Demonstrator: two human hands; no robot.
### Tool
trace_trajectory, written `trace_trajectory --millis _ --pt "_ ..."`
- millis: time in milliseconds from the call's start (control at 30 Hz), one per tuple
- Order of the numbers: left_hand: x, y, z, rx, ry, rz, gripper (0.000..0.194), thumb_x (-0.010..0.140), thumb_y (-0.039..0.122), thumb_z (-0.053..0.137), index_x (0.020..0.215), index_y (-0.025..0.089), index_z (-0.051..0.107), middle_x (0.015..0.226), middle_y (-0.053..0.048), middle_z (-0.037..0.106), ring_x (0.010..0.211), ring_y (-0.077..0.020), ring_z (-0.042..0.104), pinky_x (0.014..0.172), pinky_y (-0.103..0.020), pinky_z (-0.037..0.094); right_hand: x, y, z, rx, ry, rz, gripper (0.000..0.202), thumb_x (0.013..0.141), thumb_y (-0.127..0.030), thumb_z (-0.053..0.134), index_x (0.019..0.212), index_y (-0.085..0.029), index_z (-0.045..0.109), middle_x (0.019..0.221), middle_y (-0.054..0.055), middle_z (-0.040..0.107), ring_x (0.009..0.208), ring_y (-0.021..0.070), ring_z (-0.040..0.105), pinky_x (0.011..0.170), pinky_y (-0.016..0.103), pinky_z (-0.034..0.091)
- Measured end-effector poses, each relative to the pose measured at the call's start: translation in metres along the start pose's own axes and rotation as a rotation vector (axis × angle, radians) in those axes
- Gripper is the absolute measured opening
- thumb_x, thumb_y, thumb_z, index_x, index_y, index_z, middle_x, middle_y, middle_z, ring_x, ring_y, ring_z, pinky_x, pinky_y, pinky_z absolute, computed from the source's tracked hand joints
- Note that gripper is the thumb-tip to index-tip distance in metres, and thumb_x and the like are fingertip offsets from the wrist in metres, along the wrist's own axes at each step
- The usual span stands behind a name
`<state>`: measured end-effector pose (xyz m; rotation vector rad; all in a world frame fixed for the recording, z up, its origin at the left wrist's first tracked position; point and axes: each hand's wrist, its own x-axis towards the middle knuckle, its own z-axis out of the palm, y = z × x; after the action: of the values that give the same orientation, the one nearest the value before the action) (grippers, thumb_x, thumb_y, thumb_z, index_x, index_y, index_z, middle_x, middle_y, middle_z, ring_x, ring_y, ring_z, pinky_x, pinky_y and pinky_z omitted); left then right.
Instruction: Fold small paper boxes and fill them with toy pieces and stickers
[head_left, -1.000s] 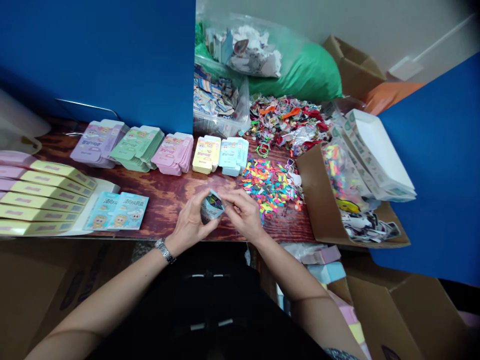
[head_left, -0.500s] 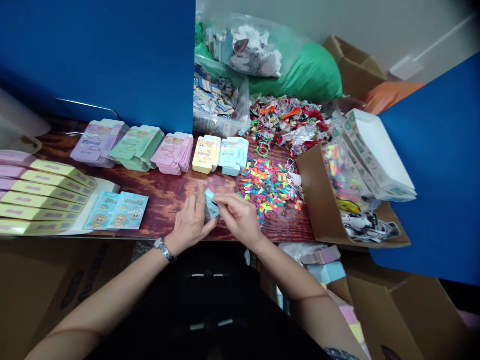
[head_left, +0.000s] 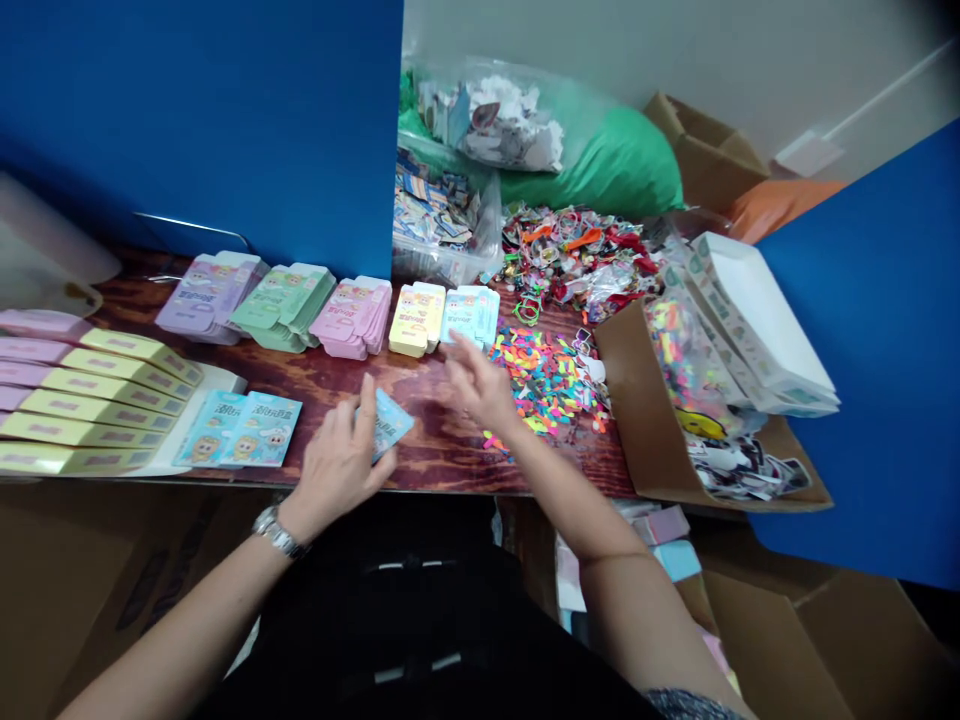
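You are now working the blue box (head_left: 393, 422) with your left hand (head_left: 337, 455) alone: half a second ago both hands were meeting on it, and now your right hand (head_left: 484, 390) is reaching away toward the far blue stack (head_left: 471, 315), beside the yellow stack (head_left: 416, 318). The top flap is no longer standing up, so the closing is probably finishing. Your left thumb and forefinger are clamping the box from its near and far sides, while your right fingers are spreading apart, blurred, apparently holding nothing. The box is sitting over the near middle of the wooden table (head_left: 442, 465), right of the two blue boxes (head_left: 262, 432); whether it is touching the wood, you cannot tell. One corner is pointing right, its edges are slanting, and your hand is hiding too much to settle its long axis
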<state>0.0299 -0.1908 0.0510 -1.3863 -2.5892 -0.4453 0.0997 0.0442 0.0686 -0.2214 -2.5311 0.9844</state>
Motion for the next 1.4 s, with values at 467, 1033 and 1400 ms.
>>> trace_trajectory --millis 467,1033,1400 --pt "-0.034 -0.057 -0.004 0.281 0.044 -0.172 0.086 0.090 0.050 0.054 0.153 0.002 0.019 0.136 -0.033 0.045 0.127 -0.0535 0.039 0.099 -0.072 0.027 0.131 0.112 -0.042 -0.706 -0.575 0.053 0.082 0.082 -0.044 0.072 0.149 -0.012 0.037 0.137 0.017 0.048 0.125 0.0298 0.045 0.106 0.039 0.037" --pt "0.064 0.058 0.017 -0.283 0.264 0.045 0.110 0.079 0.063 0.065 0.150 -0.003 0.013 0.136 -0.030 0.044 0.123 -0.0395 0.048 0.101 -0.048 0.044 -0.002 -0.023 -0.046 -0.075 0.069 -0.053 0.022 0.094 -0.028 0.055 0.111 -0.019 0.065 0.096 0.006 0.063 0.102 0.0190 0.054 0.093 0.035 0.047" --pt "0.036 0.047 0.029 -0.497 0.148 -0.286 0.064 0.079 0.047 0.069 0.128 0.014 0.044 0.104 -0.012 0.067 0.081 -0.0263 0.070 0.063 -0.030 0.051 -0.046 -0.036 -0.011 -0.251 0.348 -0.314 0.029 0.092 -0.029 0.061 0.119 -0.017 0.062 0.138 0.014 0.047 0.130 0.0231 0.047 0.110 0.041 0.043"
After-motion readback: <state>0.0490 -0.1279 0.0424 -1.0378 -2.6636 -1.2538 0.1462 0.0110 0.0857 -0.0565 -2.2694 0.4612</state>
